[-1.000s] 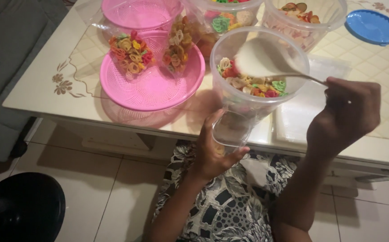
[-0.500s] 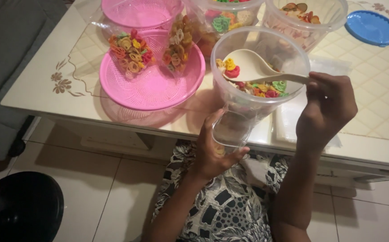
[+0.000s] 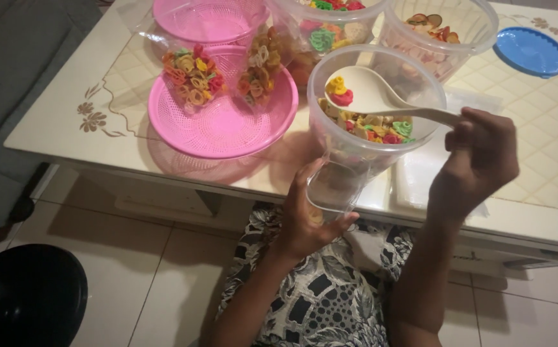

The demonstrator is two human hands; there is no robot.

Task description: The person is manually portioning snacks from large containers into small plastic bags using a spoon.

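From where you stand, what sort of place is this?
Most likely a home living room: a cream low table with flower patterns on a tiled floor, a grey sofa beside it, and tubs of coloured crackers being portioned.

A white spoon (image 3: pixel 382 97) carries one yellow and one red cracker above a clear plastic tub (image 3: pixel 375 122) of yellow, green, red and cream pieces. Two pink mesh baskets (image 3: pixel 221 122) hold clear bags of orange, yellow and red crackers (image 3: pixel 192 76) near the cream table's (image 3: pixel 67 138) left edge, with its brown floral motif. A blue lid (image 3: pixel 531 51) lies at the far right corner. The lap wears black-and-white floral fabric (image 3: pixel 317 295).
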